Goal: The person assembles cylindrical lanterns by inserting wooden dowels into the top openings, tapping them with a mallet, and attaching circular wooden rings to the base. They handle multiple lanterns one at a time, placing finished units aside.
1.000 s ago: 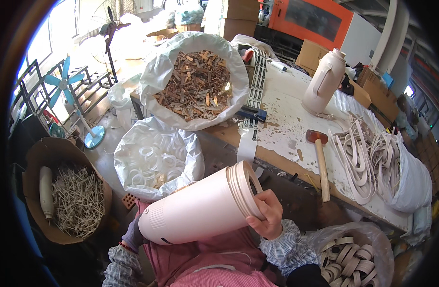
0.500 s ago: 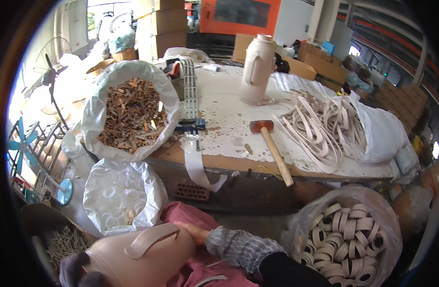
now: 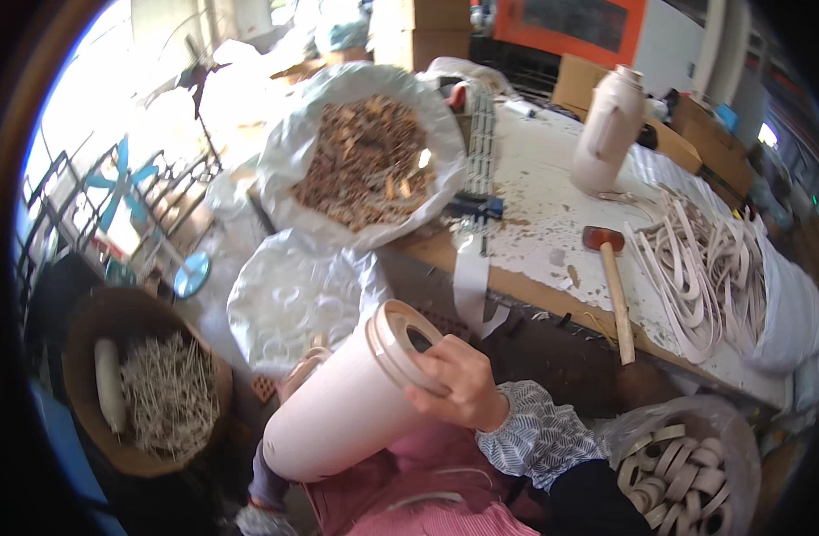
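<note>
A pale pink thermos flask [image 3: 347,411] lies tilted across my lap, its open round end up and to the right. My right hand [image 3: 459,380], bare, has its fingers curled over the ring [image 3: 396,344] at that end; a dark hole shows inside. Whether the ring is loose or fixed, I cannot tell. At the flask's lower end my left hand [image 3: 271,469], in a greyish glove, holds it from below, mostly hidden. The flask's handle [image 3: 304,368] faces away on the far side.
A second flask [image 3: 609,134], a mallet [image 3: 613,290] and pale strips [image 3: 704,268] are on the table [image 3: 539,259]. Around me stand a bag of brown scraps [image 3: 271,165], a bag of clear rings [image 3: 249,295], a bag of beige rings [image 3: 682,473] and a bin of thin sticks [image 3: 79,375].
The flask has turned and risen so that its open end points up right. My right hand has moved from its side onto the end ring. The view has swung left.
</note>
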The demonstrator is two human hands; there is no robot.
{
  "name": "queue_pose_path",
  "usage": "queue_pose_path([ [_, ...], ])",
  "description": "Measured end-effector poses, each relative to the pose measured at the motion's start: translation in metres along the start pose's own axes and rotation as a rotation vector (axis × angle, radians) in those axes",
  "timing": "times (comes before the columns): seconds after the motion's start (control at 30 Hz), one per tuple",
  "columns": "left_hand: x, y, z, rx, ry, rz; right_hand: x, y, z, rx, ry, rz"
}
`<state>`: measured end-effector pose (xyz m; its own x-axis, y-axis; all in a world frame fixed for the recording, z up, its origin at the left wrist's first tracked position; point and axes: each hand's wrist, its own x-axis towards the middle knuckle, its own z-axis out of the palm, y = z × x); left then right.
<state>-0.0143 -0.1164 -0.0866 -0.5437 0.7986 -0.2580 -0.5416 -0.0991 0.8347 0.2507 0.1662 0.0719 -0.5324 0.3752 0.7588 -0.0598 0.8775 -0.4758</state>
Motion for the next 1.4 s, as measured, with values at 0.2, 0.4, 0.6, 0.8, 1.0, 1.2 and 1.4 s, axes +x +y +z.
queue_pose_path([
  [0.2, 0.014, 0.065, 0.018, -0.325, 0.016, -0.172, -0.026, 0.017, 0.023, 0.127, 0.115, 0.122],
  [0.4, -0.029, 0.153, 0.114, 1.141, 0.203, 1.169, -0.098, 0.107, 0.097, 1.207, -0.017, 1.264],
  [0.6, -0.071, 0.227, 0.211, 1.680, -0.832, 1.391, -0.113, 0.132, 0.110, 0.278, -0.749, 0.761],
  [0.8, -0.050, 0.204, 0.226, 1.762, -0.496, 0.767, -0.033, 0.170, -0.160, -0.195, 0.302, 0.590],
  [1.0, -0.038, 0.185, 0.212, 1.661, -0.632, 1.036, -0.116, 0.210, -0.360, -1.404, -0.131, 1.203],
  [1.2, -0.058, 0.177, 0.258, 1.539, -1.114, 0.566, -0.086, 0.185, -0.374, -1.628, -0.198, 0.863],
  [1.4, 0.001, 0.140, 0.309, 1.702, -0.521, 1.735, 0.036, 0.034, -0.173, 0.680, 0.240, 0.562],
])
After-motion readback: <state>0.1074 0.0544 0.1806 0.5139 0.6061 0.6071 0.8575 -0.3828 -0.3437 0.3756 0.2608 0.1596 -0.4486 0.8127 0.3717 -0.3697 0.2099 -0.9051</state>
